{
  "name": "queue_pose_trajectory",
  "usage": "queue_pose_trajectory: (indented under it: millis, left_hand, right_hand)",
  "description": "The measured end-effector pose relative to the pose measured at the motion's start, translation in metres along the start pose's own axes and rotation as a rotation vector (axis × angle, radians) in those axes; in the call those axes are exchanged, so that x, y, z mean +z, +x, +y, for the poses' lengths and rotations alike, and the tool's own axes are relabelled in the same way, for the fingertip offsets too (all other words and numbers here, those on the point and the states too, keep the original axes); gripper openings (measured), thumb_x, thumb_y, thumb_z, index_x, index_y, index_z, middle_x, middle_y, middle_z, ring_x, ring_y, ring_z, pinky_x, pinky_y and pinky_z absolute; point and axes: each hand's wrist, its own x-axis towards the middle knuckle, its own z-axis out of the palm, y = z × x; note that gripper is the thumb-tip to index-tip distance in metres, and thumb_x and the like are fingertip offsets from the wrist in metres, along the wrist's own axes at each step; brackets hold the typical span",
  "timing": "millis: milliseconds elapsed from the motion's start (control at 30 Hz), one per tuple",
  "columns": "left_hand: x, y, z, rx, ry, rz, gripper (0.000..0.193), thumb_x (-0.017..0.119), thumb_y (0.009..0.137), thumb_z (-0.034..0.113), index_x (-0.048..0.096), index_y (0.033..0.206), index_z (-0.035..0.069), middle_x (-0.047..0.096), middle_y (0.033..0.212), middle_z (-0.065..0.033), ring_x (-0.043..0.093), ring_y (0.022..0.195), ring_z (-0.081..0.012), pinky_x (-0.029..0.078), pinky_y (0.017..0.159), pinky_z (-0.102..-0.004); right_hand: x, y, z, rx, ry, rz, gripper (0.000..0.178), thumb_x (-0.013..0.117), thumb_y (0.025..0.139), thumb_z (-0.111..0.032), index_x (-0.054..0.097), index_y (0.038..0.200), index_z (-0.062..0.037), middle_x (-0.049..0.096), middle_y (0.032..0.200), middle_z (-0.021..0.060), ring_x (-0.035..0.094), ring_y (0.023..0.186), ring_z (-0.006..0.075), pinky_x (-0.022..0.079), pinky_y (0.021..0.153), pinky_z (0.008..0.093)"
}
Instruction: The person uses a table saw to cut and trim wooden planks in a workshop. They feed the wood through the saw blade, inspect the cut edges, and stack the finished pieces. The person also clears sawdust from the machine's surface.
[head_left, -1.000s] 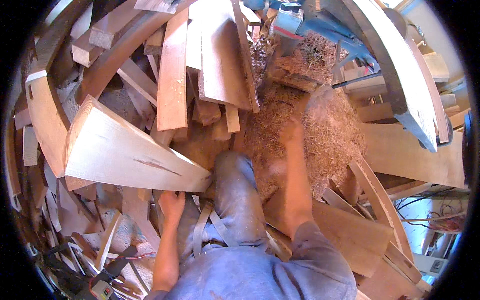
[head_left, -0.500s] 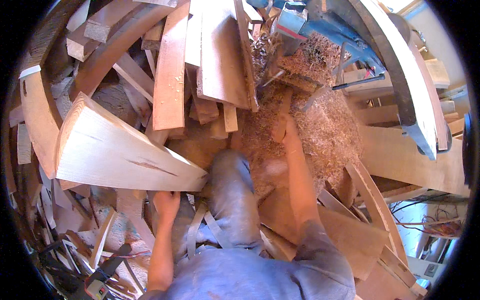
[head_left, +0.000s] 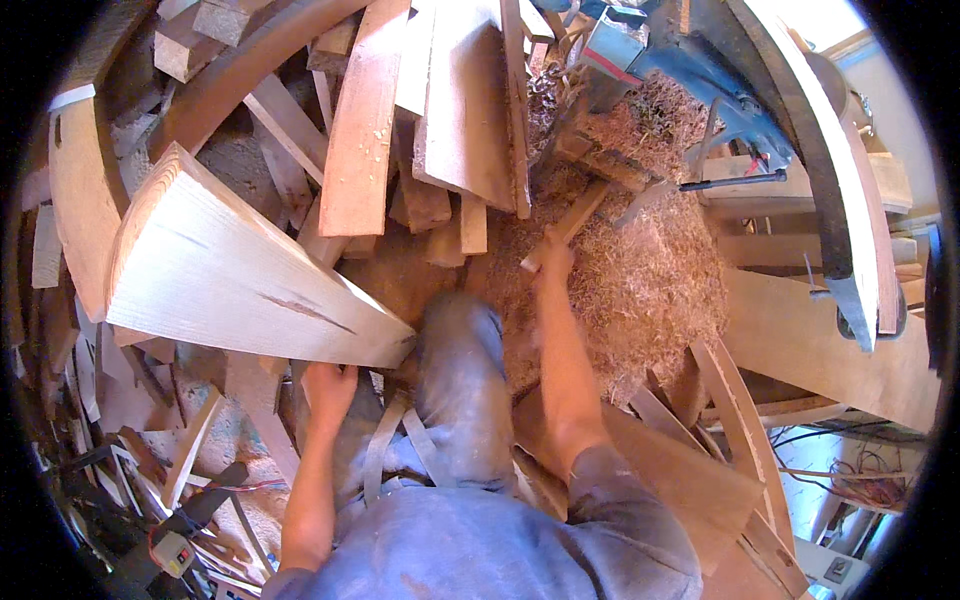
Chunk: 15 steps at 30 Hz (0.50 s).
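A thick, pale wooden board (head_left: 235,285) lies slantwise in front of me, its wide end to the left and its narrow end by my knee. A dark split runs along its face. My left hand (head_left: 328,388) is closed at the board's lower edge; its fingertips are partly hidden there. Out ahead, my right hand (head_left: 553,258) grips a short wooden stick (head_left: 582,214), which slants away up and to the right over a heap of wood shavings (head_left: 660,280).
Stacked planks (head_left: 355,130) stand beyond the board. A blue metal machine (head_left: 735,110) is at the far right, beside a long curved beam (head_left: 840,200). A brown sheet of wood (head_left: 680,465) lies right of my leg. Offcuts (head_left: 195,440) litter the left side.
My right hand has shifted slightly left, and the stick in it has turned from nearly straight ahead to a rightward slant. My left hand stays at the board's edge. The view has shifted slightly.
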Motion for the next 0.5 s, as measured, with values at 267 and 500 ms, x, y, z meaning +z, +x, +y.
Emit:
queue_pose_trajectory:
  millis: [267, 500]
  left_hand:
    - [0.001, -0.010, -0.018, -0.043, 0.059, 0.004, 0.023, 0.074, 0.085, 0.026, 0.076, 0.094, 0.005, 0.072, 0.088, -0.0227, 0.069, 0.081, -0.0446, 0.055, 0.074, -0.0543]
    - [0.002, 0.001, -0.012, 0.017, 0.034, -0.005, 0.025, 0.073, 0.085, 0.027, 0.076, 0.094, 0.004, 0.072, 0.085, -0.0229, 0.069, 0.079, -0.0445, 0.055, 0.072, -0.0550]
  right_hand:
    - [-0.033, -0.087, -0.027, 0.378, -0.063, -0.189, 0.034, 0.072, 0.089, -0.039, 0.057, 0.100, -0.0101, 0.058, 0.074, 0.0060, 0.059, 0.060, 0.0232, 0.049, 0.049, 0.0409]
    - [-0.039, 0.045, -0.067, 0.222, 0.028, -0.145, 0.031, 0.068, 0.091, -0.041, 0.060, 0.102, -0.0130, 0.058, 0.074, 0.0042, 0.057, 0.058, 0.0214, 0.049, 0.049, 0.0380]
